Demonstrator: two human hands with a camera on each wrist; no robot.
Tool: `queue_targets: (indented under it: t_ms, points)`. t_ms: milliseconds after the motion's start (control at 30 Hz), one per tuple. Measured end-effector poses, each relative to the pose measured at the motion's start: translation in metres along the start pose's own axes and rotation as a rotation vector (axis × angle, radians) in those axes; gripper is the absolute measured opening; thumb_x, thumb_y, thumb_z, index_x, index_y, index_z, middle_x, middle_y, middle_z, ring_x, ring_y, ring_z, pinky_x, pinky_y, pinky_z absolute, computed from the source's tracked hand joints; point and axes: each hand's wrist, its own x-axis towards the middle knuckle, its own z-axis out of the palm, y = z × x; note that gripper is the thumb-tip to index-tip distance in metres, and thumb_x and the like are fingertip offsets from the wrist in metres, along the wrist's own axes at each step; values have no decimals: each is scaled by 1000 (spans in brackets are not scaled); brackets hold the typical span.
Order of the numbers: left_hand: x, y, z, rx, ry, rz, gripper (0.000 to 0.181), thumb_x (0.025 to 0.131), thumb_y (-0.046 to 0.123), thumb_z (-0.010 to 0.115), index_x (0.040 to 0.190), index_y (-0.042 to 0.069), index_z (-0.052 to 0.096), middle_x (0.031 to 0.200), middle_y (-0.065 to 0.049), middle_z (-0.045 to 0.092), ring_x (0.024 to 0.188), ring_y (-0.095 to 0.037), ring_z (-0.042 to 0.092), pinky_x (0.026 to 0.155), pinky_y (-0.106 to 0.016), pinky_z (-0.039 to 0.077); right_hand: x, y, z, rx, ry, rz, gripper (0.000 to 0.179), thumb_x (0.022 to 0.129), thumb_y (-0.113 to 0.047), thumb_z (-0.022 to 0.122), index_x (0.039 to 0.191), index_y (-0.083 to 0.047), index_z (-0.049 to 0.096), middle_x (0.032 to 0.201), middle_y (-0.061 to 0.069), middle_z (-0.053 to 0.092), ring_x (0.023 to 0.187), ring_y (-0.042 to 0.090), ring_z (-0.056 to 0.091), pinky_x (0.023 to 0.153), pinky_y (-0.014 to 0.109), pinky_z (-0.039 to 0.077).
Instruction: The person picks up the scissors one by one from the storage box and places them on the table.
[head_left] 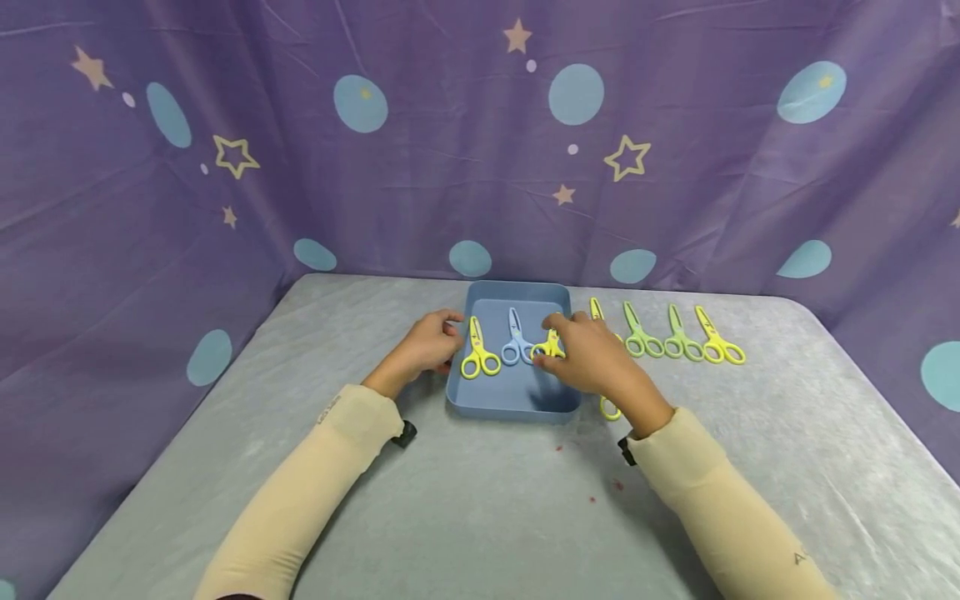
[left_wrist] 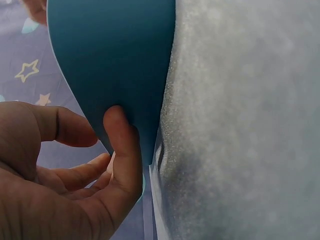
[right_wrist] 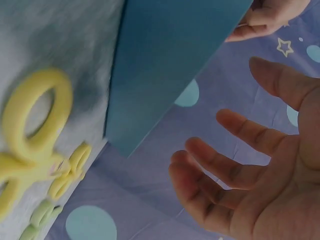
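A blue tray point(head_left: 517, 408) stands on the table with three pairs of scissors inside. Yellow scissors point(head_left: 480, 361) lie at its left, light blue scissors point(head_left: 516, 342) in the middle, and yellow scissors point(head_left: 551, 346) at the right, partly covered by my right hand. My left hand point(head_left: 430, 340) pinches the tray's left wall, the thumb point(left_wrist: 120, 130) pressed to the outer side and a finger at the rim. Above the tray's right side, my right hand point(head_left: 592, 354) holds nothing, its loosely bent fingers point(right_wrist: 240, 172) spread apart in the right wrist view.
Right of the tray, green scissors point(head_left: 640, 340), more green scissors point(head_left: 681, 343) and yellow scissors point(head_left: 720, 343) lie in a row beside partly hidden yellow scissors point(head_left: 596, 308). Another yellow pair point(head_left: 610, 408) shows under my right wrist. A purple curtain point(head_left: 465, 192) hangs behind the table.
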Motion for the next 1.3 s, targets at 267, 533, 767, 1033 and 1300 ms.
queue_targets:
  t_ms: [267,533,767,1033,1300]
  points:
    - [0,1,0,-5,-5,-3,56,97,6,50,153,10,44,126,-15,50,86,-29,64,65,-41,62,17,-26,12,-27,-8,-21,60,93,-43,74,143,-13,58,130,22,60,110,42,59,86,55,54]
    - [2,-2,-1,4,-5,15,57,96,7,50,152,8,44,123,-16,52,84,-27,64,66,-42,62,33,-50,28,-53,-45,-66,58,96,-41,71,144,-12,57,132,23,57,112,45,58,90,57,53]
    - [1,-1,-1,1,-3,25,56,96,7,51,152,8,45,121,-15,53,81,-26,63,64,-42,62,43,-62,38,-72,-103,-48,57,96,-42,71,145,-15,58,136,23,57,117,49,55,92,59,52]
    - [2,-1,0,5,7,16,56,95,5,51,150,8,46,121,-15,54,83,-26,63,63,-42,61,52,-60,47,-178,-368,-85,58,101,-51,60,155,-35,48,161,7,40,145,52,26,112,67,30]
    - [3,1,0,6,9,7,57,95,4,53,151,9,46,123,-15,54,84,-28,64,62,-41,61,51,-52,48,-173,-407,-84,57,101,-52,59,154,-37,47,158,1,45,143,46,30,114,69,26]
